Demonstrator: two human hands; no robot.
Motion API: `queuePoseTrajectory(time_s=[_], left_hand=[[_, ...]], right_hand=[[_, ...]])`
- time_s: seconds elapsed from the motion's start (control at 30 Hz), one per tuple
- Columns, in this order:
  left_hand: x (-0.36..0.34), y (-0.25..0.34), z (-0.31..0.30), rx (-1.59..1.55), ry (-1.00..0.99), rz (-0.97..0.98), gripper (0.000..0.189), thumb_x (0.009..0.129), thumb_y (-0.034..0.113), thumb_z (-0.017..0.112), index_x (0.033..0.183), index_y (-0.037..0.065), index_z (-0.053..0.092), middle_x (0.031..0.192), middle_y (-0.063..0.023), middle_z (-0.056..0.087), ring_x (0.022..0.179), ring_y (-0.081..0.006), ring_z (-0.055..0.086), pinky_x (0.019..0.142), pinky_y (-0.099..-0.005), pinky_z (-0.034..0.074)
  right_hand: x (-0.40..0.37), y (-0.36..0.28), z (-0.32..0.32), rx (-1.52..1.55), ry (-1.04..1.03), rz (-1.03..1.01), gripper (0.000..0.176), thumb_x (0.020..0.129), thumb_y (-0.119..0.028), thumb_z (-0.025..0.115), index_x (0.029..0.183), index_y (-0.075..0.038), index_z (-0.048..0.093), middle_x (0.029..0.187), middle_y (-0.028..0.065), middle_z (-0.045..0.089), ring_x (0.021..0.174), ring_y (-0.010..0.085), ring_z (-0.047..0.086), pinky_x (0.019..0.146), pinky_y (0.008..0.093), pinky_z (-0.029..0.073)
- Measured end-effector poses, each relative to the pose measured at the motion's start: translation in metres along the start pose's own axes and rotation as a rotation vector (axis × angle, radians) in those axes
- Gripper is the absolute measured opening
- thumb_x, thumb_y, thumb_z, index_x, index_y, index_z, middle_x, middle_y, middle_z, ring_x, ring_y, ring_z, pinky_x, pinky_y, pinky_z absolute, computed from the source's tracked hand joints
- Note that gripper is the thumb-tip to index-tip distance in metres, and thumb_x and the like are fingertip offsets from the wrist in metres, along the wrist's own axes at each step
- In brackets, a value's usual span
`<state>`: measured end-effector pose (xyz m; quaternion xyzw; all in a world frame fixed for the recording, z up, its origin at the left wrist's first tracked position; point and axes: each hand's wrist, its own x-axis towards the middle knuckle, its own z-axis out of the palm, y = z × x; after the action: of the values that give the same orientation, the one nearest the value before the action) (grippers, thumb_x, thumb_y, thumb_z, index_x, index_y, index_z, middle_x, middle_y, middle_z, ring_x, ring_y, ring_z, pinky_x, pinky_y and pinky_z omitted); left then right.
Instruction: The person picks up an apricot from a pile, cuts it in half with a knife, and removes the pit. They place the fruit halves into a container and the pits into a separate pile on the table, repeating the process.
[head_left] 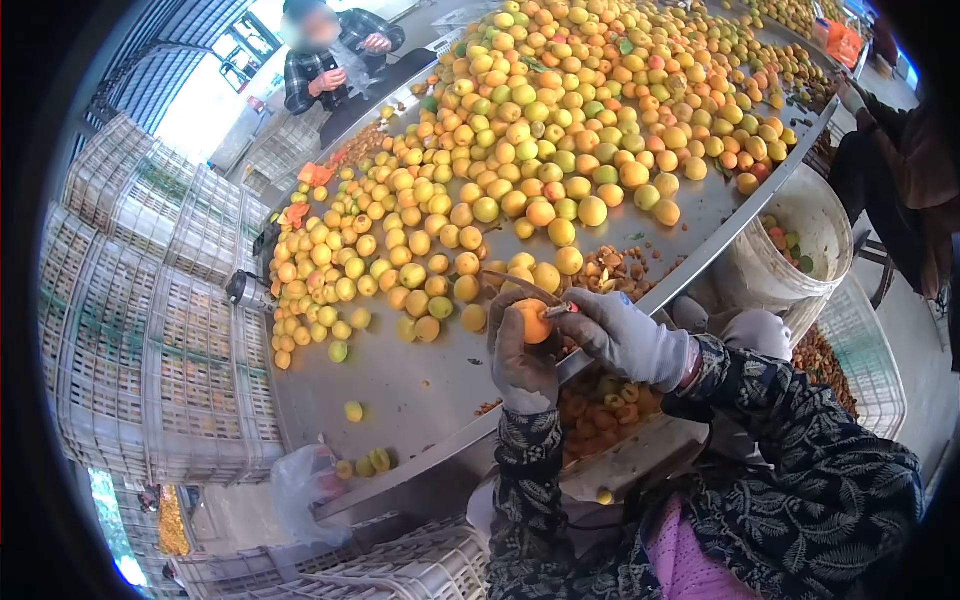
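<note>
My left hand (524,365), in a soiled glove, is closed around an orange apricot (534,325) near the table's front edge. My right hand (628,342), in a pale grey glove, grips a small knife (527,288) by its handle. The curved brown blade lies across the top of the apricot, pointing left. Behind both hands a large heap of yellow-orange apricots (560,120) covers the metal table (400,390). Brown apricot pits (612,268) are piled beside the right hand. Halved apricots (600,408) fill a container below the table edge, partly hidden by my arms.
Stacked plastic crates (110,330) stand at the left, with more crates (400,575) at the bottom. A white bucket (800,245) holding some fruit is at the right, near a crate of brown pits (825,370). A person (340,60) works across the table; another (900,170) sits at right.
</note>
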<state>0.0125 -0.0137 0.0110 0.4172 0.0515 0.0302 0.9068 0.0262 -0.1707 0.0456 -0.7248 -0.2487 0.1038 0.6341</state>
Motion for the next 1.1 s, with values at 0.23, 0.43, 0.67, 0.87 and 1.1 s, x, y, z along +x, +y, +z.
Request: queuePoseTrajectory(time_s=[0.23, 0.43, 0.67, 0.87, 1.1], left_hand=[[-0.007, -0.005, 0.02, 0.2, 0.054, 0.236, 0.029, 0.098, 0.028, 0.048, 0.11, 0.003, 0.054, 0.099, -0.0067, 0.058, 0.088, -0.0152, 0.057, 0.074, -0.0288, 0.049], [0.001, -0.014, 0.0, 0.258, 0.051, 0.252, 0.021, 0.098, 0.022, 0.05, 0.109, 0.004, 0.054, 0.1, -0.0064, 0.056, 0.088, -0.0147, 0.056, 0.077, -0.03, 0.049], [0.004, -0.007, -0.011, 0.575, 0.363, 0.175, 0.029, 0.101, 0.03, 0.05, 0.114, 0.005, 0.053, 0.096, -0.0066, 0.059, 0.087, -0.0173, 0.058, 0.081, -0.0338, 0.05], [0.001, -0.003, -0.018, -0.464, 0.013, -0.084, 0.054, 0.101, 0.051, 0.039, 0.122, 0.004, 0.051, 0.109, -0.0131, 0.064, 0.096, -0.0285, 0.062, 0.084, -0.0447, 0.053], [-0.004, -0.005, -0.007, -0.493, -0.196, -0.057, 0.061, 0.1, 0.055, 0.038, 0.128, 0.002, 0.05, 0.114, -0.0153, 0.062, 0.101, -0.0284, 0.06, 0.084, -0.0426, 0.052]], right_hand=[[-0.004, 0.009, 0.01, -0.001, 0.059, -0.016, 0.029, 0.1, -0.025, 0.05, 0.109, 0.002, 0.057, 0.09, 0.0172, 0.067, 0.086, 0.0246, 0.067, 0.075, 0.0351, 0.051], [0.0, 0.02, 0.017, -0.07, 0.104, 0.013, 0.027, 0.098, -0.025, 0.053, 0.105, 0.001, 0.057, 0.082, 0.0202, 0.066, 0.081, 0.033, 0.068, 0.07, 0.0391, 0.051], [0.014, 0.031, 0.001, -0.691, 0.141, 0.111, 0.025, 0.094, -0.025, 0.056, 0.105, -0.003, 0.055, 0.084, 0.0208, 0.065, 0.083, 0.0418, 0.063, 0.069, 0.0474, 0.049], [-0.001, 0.027, 0.018, -0.288, 0.078, -0.03, 0.025, 0.097, -0.026, 0.053, 0.102, -0.001, 0.051, 0.081, 0.0231, 0.061, 0.084, 0.0439, 0.062, 0.067, 0.0455, 0.047], [-0.004, 0.03, 0.025, -0.332, 0.045, -0.009, 0.039, 0.097, -0.03, 0.053, 0.125, -0.004, 0.048, 0.086, 0.0236, 0.063, 0.085, 0.0453, 0.061, 0.069, 0.0453, 0.049]])
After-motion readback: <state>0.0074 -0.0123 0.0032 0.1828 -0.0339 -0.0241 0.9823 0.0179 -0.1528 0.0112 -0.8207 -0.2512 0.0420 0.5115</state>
